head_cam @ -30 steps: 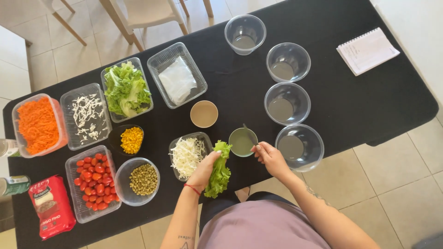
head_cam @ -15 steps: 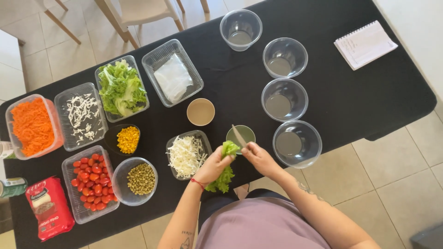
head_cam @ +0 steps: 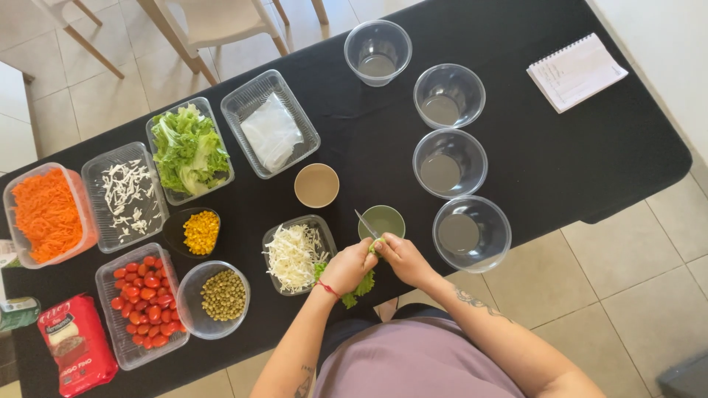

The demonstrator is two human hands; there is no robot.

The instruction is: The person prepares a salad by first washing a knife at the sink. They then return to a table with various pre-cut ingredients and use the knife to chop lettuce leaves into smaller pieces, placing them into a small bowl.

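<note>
Gripping a bunch of green leaf lettuce (head_cam: 361, 284) at the near edge of the black tabletop (head_cam: 560, 162), the left hand (head_cam: 346, 267) is curled closed around the leaves, a red band on its wrist. The right hand (head_cam: 403, 256) is closed on the handle of a small knife (head_cam: 366, 224) — its blade points away toward the far left, over the rim of a small round cup of green liquid (head_cam: 383, 220). The two hands touch, with the lettuce hanging between and below them, just off the tabletop's near edge. Just left of the left hand stands a clear plastic tub of shredded white cabbage (head_cam: 293, 254); beyond it on the far side is a small round cup of beige sauce (head_cam: 316, 185). To the right of the hands runs a column of four empty clear plastic bowls (head_cam: 450, 162), the nearest one (head_cam: 471, 233) just beside the right hand. Well to the left lie a round clear bowl of green peas (head_cam: 214, 298), a clear tray of red cherry tomatoes (head_cam: 142, 304), a dark bowl of yellow corn (head_cam: 193, 232) and a clear tub of grated orange carrot (head_cam: 48, 214) — all apart from the hands. A white spiral notepad (head_cam: 576, 71) rests at the far right.
</note>
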